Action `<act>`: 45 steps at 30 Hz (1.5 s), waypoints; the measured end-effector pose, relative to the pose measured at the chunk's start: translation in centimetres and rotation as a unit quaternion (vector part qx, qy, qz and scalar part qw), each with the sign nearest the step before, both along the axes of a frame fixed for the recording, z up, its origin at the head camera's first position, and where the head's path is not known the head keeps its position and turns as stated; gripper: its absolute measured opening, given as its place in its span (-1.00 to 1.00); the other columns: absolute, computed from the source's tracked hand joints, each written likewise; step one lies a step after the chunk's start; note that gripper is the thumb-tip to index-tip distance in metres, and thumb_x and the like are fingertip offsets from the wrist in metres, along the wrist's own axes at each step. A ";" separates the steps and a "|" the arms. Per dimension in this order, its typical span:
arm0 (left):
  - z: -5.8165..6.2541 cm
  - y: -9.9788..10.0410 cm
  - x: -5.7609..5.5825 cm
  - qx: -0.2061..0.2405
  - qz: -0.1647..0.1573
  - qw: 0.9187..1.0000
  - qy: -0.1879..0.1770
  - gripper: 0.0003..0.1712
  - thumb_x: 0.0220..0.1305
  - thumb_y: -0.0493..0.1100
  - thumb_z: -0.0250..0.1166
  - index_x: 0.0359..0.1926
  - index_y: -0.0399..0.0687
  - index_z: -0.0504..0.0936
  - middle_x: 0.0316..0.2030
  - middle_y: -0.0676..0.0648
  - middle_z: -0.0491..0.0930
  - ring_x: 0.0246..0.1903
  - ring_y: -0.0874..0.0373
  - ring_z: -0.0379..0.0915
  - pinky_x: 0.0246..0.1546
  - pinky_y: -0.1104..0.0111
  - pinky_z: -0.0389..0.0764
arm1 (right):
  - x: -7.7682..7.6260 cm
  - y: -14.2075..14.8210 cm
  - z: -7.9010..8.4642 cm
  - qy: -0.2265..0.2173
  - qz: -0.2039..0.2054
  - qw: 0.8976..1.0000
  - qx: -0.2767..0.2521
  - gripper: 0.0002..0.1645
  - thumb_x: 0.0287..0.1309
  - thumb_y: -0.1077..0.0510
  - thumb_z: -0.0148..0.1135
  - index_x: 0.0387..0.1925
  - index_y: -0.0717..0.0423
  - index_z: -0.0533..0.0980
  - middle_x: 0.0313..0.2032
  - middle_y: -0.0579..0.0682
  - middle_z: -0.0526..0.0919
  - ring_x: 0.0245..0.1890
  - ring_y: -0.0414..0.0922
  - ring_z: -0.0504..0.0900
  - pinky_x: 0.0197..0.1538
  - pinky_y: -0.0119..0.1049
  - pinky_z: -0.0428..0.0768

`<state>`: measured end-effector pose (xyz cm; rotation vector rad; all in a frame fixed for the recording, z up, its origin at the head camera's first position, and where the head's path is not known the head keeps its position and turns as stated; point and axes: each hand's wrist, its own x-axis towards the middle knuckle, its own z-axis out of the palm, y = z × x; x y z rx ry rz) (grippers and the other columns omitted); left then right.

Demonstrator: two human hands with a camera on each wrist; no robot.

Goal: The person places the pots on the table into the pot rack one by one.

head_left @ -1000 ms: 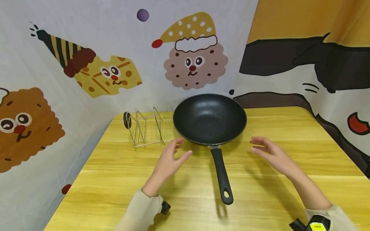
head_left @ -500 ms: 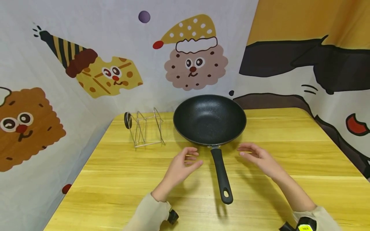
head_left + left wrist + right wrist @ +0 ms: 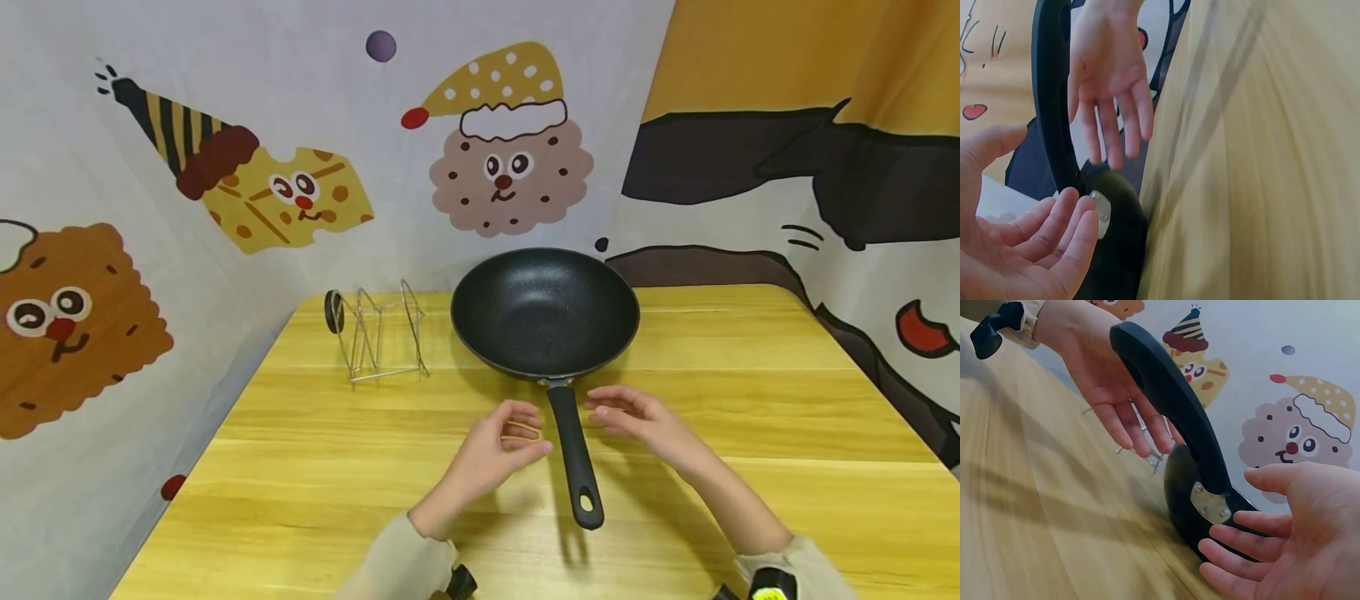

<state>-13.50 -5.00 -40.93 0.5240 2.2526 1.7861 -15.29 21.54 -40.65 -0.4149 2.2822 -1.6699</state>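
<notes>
A black frying pan (image 3: pixel 546 312) with deep sloping sides rests on the wooden table, its long black handle (image 3: pixel 576 458) pointing toward me. In the head view my left hand (image 3: pixel 498 446) hovers just left of the handle, fingers loosely bent and thumb apart. My right hand (image 3: pixel 637 421) is on the opposite side, close to the handle's upper part, its fingers relaxed too. Both wrist views show the palms facing each other across the handle (image 3: pixel 1179 400), with nothing held. A riveted metal bracket (image 3: pixel 1101 214) joins handle and pan near my left fingertips.
Left of the pan stands a wire rack (image 3: pixel 378 337) with a black round piece (image 3: pixel 334 312) at its left end. Behind the wooden table (image 3: pixel 300 467) hangs a cloth printed with cartoon food figures (image 3: pixel 510 179).
Both hands have come inward and nearer to me, from beside the pan's bowl to either side of its handle. The pan and rack stay in place; the head view shifts slightly.
</notes>
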 end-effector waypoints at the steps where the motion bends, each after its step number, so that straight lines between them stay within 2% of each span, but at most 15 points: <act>1: 0.0 0.2 0.1 -0.001 -0.002 1.000 -0.003 -0.45 0.27 -0.16 0.37 0.19 -0.31 0.46 0.06 -0.28 0.59 0.04 -0.14 0.61 0.02 0.37 0.65 | 0.0 -0.2 0.0 -0.003 0.002 1.000 -0.003 -0.39 0.46 0.05 0.07 0.31 0.43 0.30 0.24 0.43 0.47 0.17 0.20 0.60 0.18 -0.05 0.63; 4: -0.1 0.6 0.3 0.003 -0.006 1.000 -0.007 -0.45 0.26 -0.17 0.38 0.19 -0.32 0.46 0.04 -0.26 0.61 0.02 -0.12 0.62 0.00 0.41 0.65 | 0.1 -0.6 -0.1 -0.011 0.008 1.000 -0.011 -0.40 0.46 0.05 0.07 0.31 0.41 0.31 0.24 0.40 0.49 0.16 0.15 0.62 0.20 -0.02 0.61; 8: -0.3 1.0 0.5 0.010 -0.009 1.000 -0.020 -0.47 0.26 -0.17 0.38 0.18 -0.27 0.47 0.03 -0.25 0.63 -0.01 -0.06 0.63 0.00 0.41 0.66 | 0.2 -1.1 -0.2 -0.027 0.018 0.999 -0.021 -0.40 0.46 0.03 0.07 0.31 0.38 0.31 0.19 0.33 0.55 0.08 -0.11 0.67 0.22 -0.05 0.60; 10: -0.3 1.1 0.7 0.013 -0.009 0.999 -0.030 -0.48 0.26 -0.16 0.38 0.18 -0.24 0.47 0.02 -0.24 0.64 -0.03 0.00 0.64 0.00 0.42 0.66 | 0.3 -1.3 -0.3 -0.036 0.023 0.999 -0.028 -0.39 0.47 0.02 0.05 0.32 0.39 0.29 0.18 0.31 0.57 0.06 -0.18 0.68 0.24 -0.06 0.59; 13: -0.4 1.3 0.9 0.023 -0.009 0.999 -0.041 -0.47 0.25 -0.15 0.38 0.18 -0.24 0.47 -0.01 -0.24 0.64 -0.05 0.05 0.63 -0.01 0.40 0.66 | 0.3 -1.5 -0.3 -0.052 0.025 0.997 -0.045 -0.36 0.48 0.01 0.03 0.33 0.41 0.26 0.19 0.31 0.55 0.08 -0.15 0.68 0.26 -0.04 0.57; 17: -0.3 1.6 1.2 0.038 -0.013 0.997 -0.062 -0.45 0.24 -0.15 0.38 0.20 -0.22 0.46 -0.02 -0.22 0.65 -0.07 0.10 0.61 -0.01 0.37 0.66 | 0.3 -1.8 -0.4 -0.071 0.022 0.995 -0.063 -0.33 0.50 -0.02 -0.01 0.34 0.44 0.24 0.21 0.28 0.54 0.08 -0.13 0.68 0.23 -0.15 0.61; 21: -0.3 2.0 1.5 0.062 -0.016 0.994 -0.086 -0.40 0.25 -0.18 0.37 0.26 -0.23 0.40 0.00 -0.23 0.65 -0.10 0.14 0.61 -0.05 0.37 0.63 | 0.2 -2.1 -0.4 -0.091 0.024 0.992 -0.086 -0.31 0.51 -0.01 -0.02 0.35 0.50 0.20 0.12 0.10 0.61 0.03 -0.18 0.69 0.16 -0.29 0.64; 25: -0.3 2.3 1.8 0.113 -0.028 0.985 -0.125 -0.32 0.27 -0.25 0.33 0.35 -0.27 0.29 0.05 -0.27 0.61 -0.15 0.20 0.62 -0.06 0.37 0.64 | 0.1 -2.1 -0.4 -0.113 0.034 0.986 -0.120 -0.32 0.52 0.02 -0.04 0.34 0.52 0.17 0.01 -0.11 0.64 -0.01 -0.22 0.70 0.13 -0.34 0.64; 29: -0.3 2.6 2.1 0.157 -0.036 0.974 -0.160 -0.29 0.27 -0.29 0.31 0.38 -0.29 0.23 0.06 -0.27 0.58 -0.19 0.23 0.61 0.00 0.25 0.68 | 0.0 -2.1 -0.4 -0.137 0.040 0.977 -0.157 -0.38 0.52 0.06 -0.03 0.32 0.50 0.20 -0.02 -0.18 0.65 -0.02 -0.23 0.70 0.13 -0.35 0.65; 32: -0.3 2.7 2.3 0.172 -0.034 0.968 -0.182 -0.30 0.26 -0.28 0.32 0.37 -0.26 0.26 0.05 -0.23 0.59 -0.20 0.23 0.61 0.02 0.19 0.68 | -0.1 -2.1 -0.5 -0.155 0.041 0.970 -0.185 -0.45 0.51 0.10 -0.02 0.28 0.46 0.25 -0.03 -0.18 0.67 -0.02 -0.24 0.71 0.13 -0.36 0.65; 37: -0.4 2.8 2.6 0.194 -0.036 0.957 -0.213 -0.33 0.24 -0.27 0.33 0.34 -0.22 0.31 0.04 -0.19 0.58 -0.19 0.20 0.63 -0.02 0.25 0.69 | -0.3 -2.2 -0.6 -0.173 0.045 0.960 -0.217 -0.58 0.49 0.16 -0.01 0.21 0.37 0.29 -0.07 -0.16 0.70 -0.03 -0.27 0.72 0.11 -0.37 0.65; 41: -0.4 3.0 2.8 0.208 -0.043 0.950 -0.229 -0.32 0.25 -0.26 0.32 0.35 -0.22 0.30 0.07 -0.21 0.57 -0.15 0.18 0.63 -0.03 0.27 0.69 | -0.5 -2.4 -0.7 -0.189 0.043 0.954 -0.230 -0.57 0.48 0.17 0.01 0.22 0.36 0.27 -0.08 -0.15 0.73 -0.04 -0.27 0.72 0.09 -0.38 0.66; 45: -0.3 3.0 3.1 0.214 -0.054 0.944 -0.246 -0.40 0.26 -0.26 0.29 0.28 -0.26 0.34 0.09 -0.23 0.59 -0.12 0.17 0.63 -0.02 0.27 0.70 | -0.6 -2.5 -1.0 -0.198 0.057 0.947 -0.244 -0.53 0.49 0.19 0.00 0.27 0.40 0.26 0.00 -0.04 0.74 0.03 -0.20 0.72 0.12 -0.36 0.65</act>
